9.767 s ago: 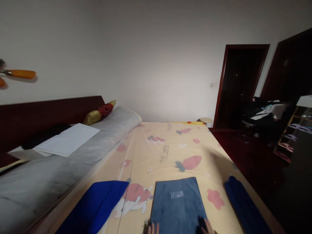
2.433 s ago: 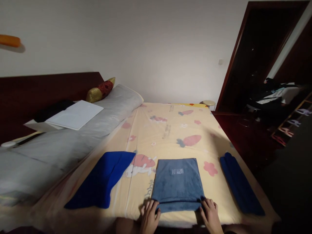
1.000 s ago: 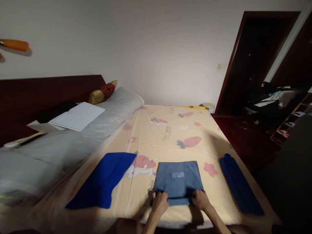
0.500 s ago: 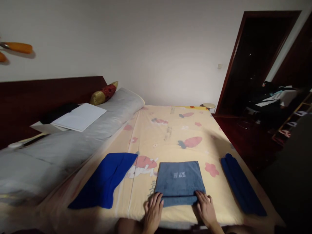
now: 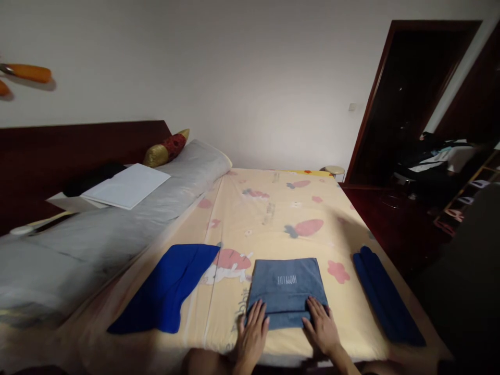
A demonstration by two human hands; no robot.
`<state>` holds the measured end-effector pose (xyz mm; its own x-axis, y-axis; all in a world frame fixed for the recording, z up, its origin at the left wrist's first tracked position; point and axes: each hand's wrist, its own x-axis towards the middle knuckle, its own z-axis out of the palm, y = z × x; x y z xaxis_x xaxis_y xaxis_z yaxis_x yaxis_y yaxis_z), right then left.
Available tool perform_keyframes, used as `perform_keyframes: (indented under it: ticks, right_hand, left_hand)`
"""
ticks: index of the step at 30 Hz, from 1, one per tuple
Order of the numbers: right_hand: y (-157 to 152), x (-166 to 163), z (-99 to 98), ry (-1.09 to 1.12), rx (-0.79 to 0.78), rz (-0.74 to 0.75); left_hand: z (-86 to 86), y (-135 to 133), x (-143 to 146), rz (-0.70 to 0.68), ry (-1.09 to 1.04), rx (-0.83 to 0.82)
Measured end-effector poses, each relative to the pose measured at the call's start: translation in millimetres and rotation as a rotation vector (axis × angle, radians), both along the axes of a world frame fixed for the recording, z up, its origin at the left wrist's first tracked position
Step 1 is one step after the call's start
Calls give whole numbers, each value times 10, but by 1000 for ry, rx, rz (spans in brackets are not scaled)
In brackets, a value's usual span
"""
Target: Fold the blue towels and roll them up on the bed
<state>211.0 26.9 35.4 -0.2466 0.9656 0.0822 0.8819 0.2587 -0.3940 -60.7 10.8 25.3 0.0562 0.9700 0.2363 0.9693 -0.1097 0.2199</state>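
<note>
A grey-blue towel [image 5: 287, 284] with "HAPPY LIFE" lettering lies on the bed in front of me, its near edge folded over into a strip. My left hand [image 5: 253, 329] rests flat on the towel's near left corner, fingers stretched forward over the fold. On the near right corner lies my right hand [image 5: 321, 324], fingers extended and slightly spread. To the left is a bright blue cloth [image 5: 166, 291], spread out in an uneven shape. A dark blue cloth [image 5: 386, 297], folded into a long narrow strip, lies at the right edge of the bed.
The bed [image 5: 269, 208] has a cream sheet with carrot and flower prints. Along the left runs a grey bedding roll [image 5: 167, 192] carrying a white flat board [image 5: 127, 186] and a red-gold cushion [image 5: 167, 148]. A round stool [image 5: 335, 170] stands beyond the far edge.
Both hands have slid inward and a little forward, from the towel's near corners onto the folded strip, and the fingers now lie flatter. The two other cloths stay where they were.
</note>
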Motion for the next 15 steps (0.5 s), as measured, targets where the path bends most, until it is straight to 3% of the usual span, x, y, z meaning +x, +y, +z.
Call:
perform_keyframes:
  ticks: [3,6,10,15]
  right_hand:
    - [9,267,-71,-37,74,-106]
    - [-24,345,-133,-73,197,-196]
    - [-121,356,-157,-42,189,-68]
    - [-235,390,-68,33,131,5]
  left_hand:
    - [5,-34,-208,140,50,96]
    - [34,-56,-147,238,67,178]
    - [58,-92,-20,172,-12,141]
    - [149,-122,-100,141,-146,37]
